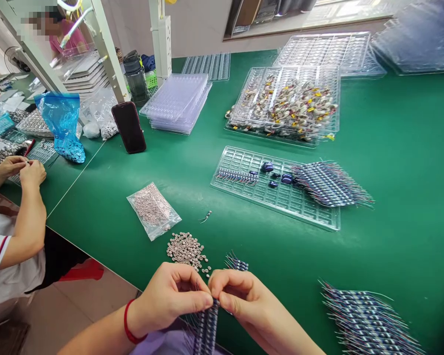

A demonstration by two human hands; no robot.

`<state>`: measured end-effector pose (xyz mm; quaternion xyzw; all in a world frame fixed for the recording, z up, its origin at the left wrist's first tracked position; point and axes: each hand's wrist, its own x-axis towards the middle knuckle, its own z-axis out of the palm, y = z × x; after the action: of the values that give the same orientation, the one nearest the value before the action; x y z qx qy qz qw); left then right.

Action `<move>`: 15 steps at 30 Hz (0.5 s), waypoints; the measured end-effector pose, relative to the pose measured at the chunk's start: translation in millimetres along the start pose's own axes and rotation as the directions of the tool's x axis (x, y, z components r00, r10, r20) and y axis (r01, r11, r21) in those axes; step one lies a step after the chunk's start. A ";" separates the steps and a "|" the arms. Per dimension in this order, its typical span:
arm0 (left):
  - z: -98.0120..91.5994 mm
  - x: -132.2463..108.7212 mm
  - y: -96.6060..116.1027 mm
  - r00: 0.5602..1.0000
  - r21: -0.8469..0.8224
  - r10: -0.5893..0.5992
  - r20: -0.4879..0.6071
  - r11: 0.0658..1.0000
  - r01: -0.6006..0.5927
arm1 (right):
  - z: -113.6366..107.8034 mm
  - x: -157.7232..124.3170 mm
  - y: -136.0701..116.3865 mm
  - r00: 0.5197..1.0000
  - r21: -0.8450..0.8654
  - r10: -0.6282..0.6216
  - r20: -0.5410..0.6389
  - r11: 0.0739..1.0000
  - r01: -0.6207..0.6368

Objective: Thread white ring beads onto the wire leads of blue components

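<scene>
My left hand (170, 298), with a red band at the wrist, is closed in a pinch on the upper end of a strip of small dark-blue wired parts (206, 330). The strip hangs down from the fingers, thin wires sticking out at its side. My right hand (249, 301) pinches at the same upper end, fingertips touching the left ones; what lies between them is hidden. Just beyond the hands are a heap of small round metallic parts (186, 249) and a short strip of wired parts (237, 264). One loose wired piece (207, 216) lies farther off.
A zip bag of round parts (151, 207) lies left of centre. Ahead is a clear tray (251, 197) with wired strips; another wired bundle (370, 320) is at right. Stacked trays (177, 98) and a phone (129, 127) stand behind. A co-worker's hands (31, 170) work at left.
</scene>
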<state>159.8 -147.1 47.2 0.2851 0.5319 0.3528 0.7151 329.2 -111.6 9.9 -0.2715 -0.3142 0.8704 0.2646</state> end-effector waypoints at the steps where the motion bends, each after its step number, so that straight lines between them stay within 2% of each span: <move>1: -0.2 0.2 -0.6 1.000 -0.008 -0.009 0.001 1.000 0.009 | 0.0 -0.3 0.2 1.000 -0.009 -0.004 0.006 1.000 0.005; 9: 0.3 0.2 -0.7 0.999 -0.045 -0.052 0.009 0.998 0.052 | 0.6 -2.6 1.0 0.999 -0.030 -0.025 0.028 0.999 0.026; 15: -0.8 0.9 -2.6 0.999 -0.035 -0.036 0.011 0.999 0.036 | 1.5 -0.8 1.5 0.999 -0.047 -0.040 0.020 0.998 0.041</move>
<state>159.7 -147.9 44.4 0.2648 0.5268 0.3477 0.7290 328.3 -113.7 10.1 -0.2632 -0.3427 0.8596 0.2727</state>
